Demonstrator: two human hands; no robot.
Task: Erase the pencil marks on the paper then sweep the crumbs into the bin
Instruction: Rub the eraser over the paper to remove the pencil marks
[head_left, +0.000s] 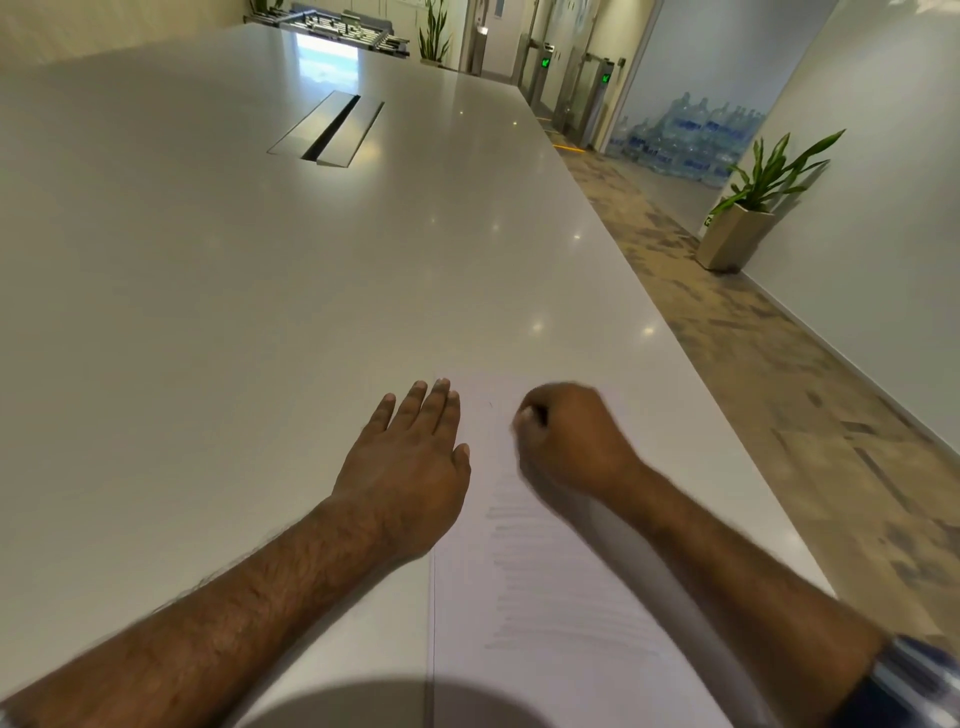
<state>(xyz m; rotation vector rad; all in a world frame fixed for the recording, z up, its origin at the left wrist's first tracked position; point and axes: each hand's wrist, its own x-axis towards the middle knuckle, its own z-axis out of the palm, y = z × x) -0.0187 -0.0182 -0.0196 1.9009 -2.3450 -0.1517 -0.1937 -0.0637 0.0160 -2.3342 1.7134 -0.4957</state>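
Ideally the flat, spread left hand pins the paper at its table-edge spot while the fisted right hand, its contents hidden, rubs with short, light strokes.

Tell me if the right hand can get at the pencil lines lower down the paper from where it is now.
Probably yes. The right hand is fisted over the upper paper, and the faint pencil lines lie just below it with nothing on them. The left hand rests flat at the paper's left edge, clear of them.
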